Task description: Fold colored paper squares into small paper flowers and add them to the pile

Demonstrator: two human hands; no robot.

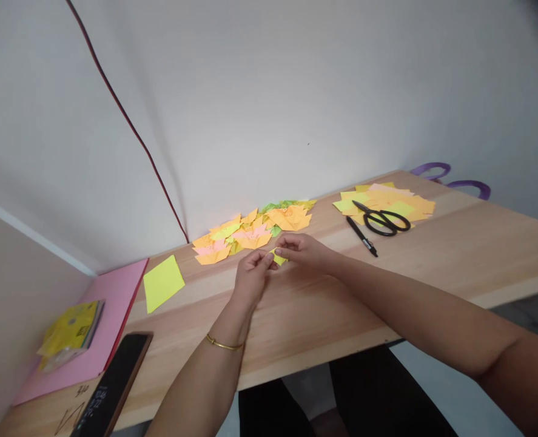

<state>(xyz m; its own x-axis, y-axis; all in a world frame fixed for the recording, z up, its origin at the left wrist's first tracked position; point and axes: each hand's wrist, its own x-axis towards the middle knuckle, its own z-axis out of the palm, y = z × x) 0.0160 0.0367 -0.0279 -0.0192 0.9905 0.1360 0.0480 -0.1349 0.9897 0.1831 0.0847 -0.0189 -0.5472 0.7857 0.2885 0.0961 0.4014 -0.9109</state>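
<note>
A small folded piece of yellow paper (pixel 279 260) is pinched between my two hands, just above the wooden table (pixel 314 315). My left hand (pixel 253 272) grips its left edge with thumb and fingers. From the right, my right hand (pixel 305 251) pinches its upper side, hiding part of it. Just behind my hands lies a pile of folded paper shapes (pixel 250 235) in orange, yellow, pink and green, some with small drawn marks. To the left rests a flat yellow-green sheet of paper (pixel 164 283).
Black-handled scissors (pixel 382 221) lie on a heap of coloured paper pieces (pixel 414 203), beside a black pen (pixel 362 237). At left are a pink board (pixel 114 297), a yellow packet (pixel 71 331) and a dark rectangular device (pixel 114 382). Purple loops (pixel 471 185) stick out beyond the far right edge.
</note>
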